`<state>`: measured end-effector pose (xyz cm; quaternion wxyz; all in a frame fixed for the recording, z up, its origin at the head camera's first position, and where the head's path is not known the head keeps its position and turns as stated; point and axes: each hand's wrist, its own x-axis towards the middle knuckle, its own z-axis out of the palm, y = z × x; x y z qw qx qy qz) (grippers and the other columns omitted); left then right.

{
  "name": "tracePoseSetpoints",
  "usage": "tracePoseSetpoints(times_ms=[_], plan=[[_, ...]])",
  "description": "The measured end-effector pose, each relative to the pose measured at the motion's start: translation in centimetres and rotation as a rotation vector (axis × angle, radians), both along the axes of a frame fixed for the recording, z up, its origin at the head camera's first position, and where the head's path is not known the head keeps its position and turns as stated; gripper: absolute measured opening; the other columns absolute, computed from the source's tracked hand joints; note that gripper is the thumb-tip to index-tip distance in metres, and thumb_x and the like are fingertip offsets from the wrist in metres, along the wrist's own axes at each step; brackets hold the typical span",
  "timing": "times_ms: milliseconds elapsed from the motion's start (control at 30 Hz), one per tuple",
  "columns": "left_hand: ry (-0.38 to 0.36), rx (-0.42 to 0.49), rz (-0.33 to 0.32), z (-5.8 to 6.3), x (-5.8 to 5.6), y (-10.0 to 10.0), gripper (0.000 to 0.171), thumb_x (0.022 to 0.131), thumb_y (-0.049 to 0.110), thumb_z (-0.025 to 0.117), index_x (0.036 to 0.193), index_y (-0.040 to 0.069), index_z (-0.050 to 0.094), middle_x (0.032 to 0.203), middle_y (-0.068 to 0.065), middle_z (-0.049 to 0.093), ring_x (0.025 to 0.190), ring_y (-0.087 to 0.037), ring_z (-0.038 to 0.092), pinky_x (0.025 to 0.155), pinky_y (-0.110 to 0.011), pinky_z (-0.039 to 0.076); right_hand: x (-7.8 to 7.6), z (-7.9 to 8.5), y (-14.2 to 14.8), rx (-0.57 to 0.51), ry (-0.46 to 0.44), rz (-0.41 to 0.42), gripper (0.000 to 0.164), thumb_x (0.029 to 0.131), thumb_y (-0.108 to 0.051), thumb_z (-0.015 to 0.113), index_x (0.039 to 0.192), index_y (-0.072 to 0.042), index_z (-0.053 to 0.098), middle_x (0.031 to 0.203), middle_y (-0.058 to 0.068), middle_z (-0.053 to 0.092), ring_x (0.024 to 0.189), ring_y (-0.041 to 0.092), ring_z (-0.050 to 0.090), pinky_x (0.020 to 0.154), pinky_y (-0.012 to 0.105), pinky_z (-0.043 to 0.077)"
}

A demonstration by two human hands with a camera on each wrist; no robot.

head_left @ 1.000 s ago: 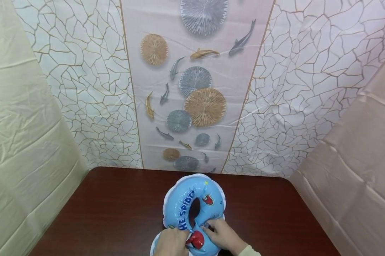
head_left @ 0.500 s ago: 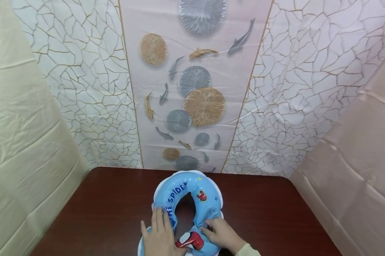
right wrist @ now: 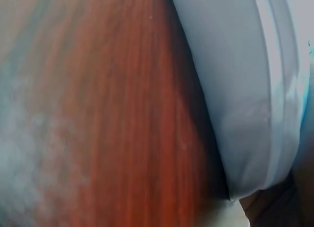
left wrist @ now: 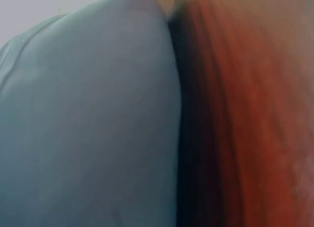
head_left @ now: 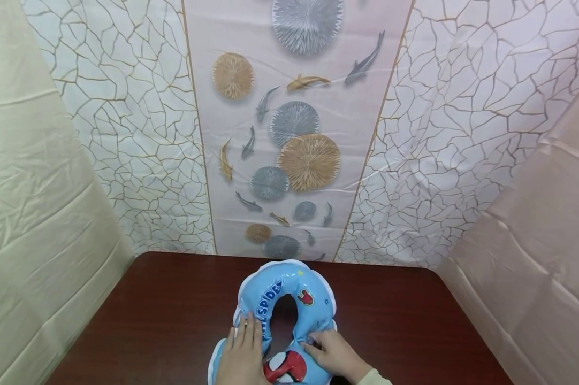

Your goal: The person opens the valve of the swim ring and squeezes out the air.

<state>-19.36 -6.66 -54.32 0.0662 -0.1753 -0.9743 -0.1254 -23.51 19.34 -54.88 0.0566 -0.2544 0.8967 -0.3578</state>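
Note:
A blue inflatable swim ring (head_left: 317, 286) with a white scalloped edge lies at the near middle of the table in the head view. It bears "SPIDEY" lettering and a red-and-white printed face, and its near end is cut off by the frame. My left hand (head_left: 243, 353) rests on its left side with fingers straight and close together. My right hand (head_left: 336, 354) grips its right side with curled fingers, where the vinyl puckers; what lies under the fingertips is hidden. In both wrist views a pale grey surface, likely the swim ring's side, stands against the table, and no fingers show.
The dark red-brown wooden table (head_left: 390, 321) spreads out on both sides of the swim ring. A patterned cloth (head_left: 289, 160) with printed fish hangs behind it, and beige cloths (head_left: 34, 214) hang at left and right.
My left hand has let go of the ring's near part, straightened its fingers and moved left to lie flat on its left side. The ring's hole has widened. My right hand keeps its place.

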Motion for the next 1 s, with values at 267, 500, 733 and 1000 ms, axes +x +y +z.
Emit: tracePoseSetpoints(times_ms=[267, 500, 733, 1000], plan=[[-0.076, -0.061, -0.025, 1.1, -0.8, 0.4, 0.132, 0.048, 0.090, 0.072, 0.139, -0.004, 0.054, 0.143, -0.024, 0.053, 0.131, -0.038, 0.051, 0.102, -0.059, 0.042, 0.0, 0.0, 0.0, -0.001, 0.028, 0.020, 0.043, 0.099, -0.033, 0.065, 0.062, -0.019, 0.048, 0.053, -0.016, 0.032, 0.049, -0.003, 0.034, 0.046, 0.017, 0.030], [-0.064, -0.067, -0.043, 1.8, -1.0, 0.5, 0.121, 0.047, 0.081, 0.081, 0.132, -0.003, 0.060, 0.135, -0.024, 0.059, 0.126, -0.036, 0.057, 0.096, -0.052, 0.049, -0.1, 0.2, -0.1, -0.016, 0.032, 0.034, 0.045, 0.099, -0.030, 0.065, 0.061, -0.017, 0.046, 0.053, -0.017, 0.031, 0.049, -0.003, 0.032, 0.045, 0.018, 0.028], [-0.188, -0.055, -0.032, 2.5, -1.5, 0.7, 0.108, 0.052, 0.069, 0.088, 0.132, 0.001, 0.062, 0.136, -0.021, 0.060, 0.122, -0.037, 0.060, 0.092, -0.052, 0.052, -0.2, 0.1, -0.2, -0.018, -0.003, 0.038, 0.045, 0.099, -0.028, 0.066, 0.061, -0.017, 0.044, 0.053, -0.016, 0.030, 0.050, -0.003, 0.032, 0.046, 0.018, 0.028], [-0.242, -0.064, -0.038, 2.7, -1.7, 1.1, 0.096, 0.056, 0.060, 0.091, 0.129, 0.003, 0.065, 0.134, -0.019, 0.062, 0.119, -0.034, 0.061, 0.089, -0.050, 0.054, -0.2, 0.1, -0.2, -0.030, -0.004, 0.041, 0.044, 0.099, -0.028, 0.065, 0.062, -0.017, 0.045, 0.054, -0.016, 0.031, 0.050, -0.002, 0.032, 0.046, 0.017, 0.028]])
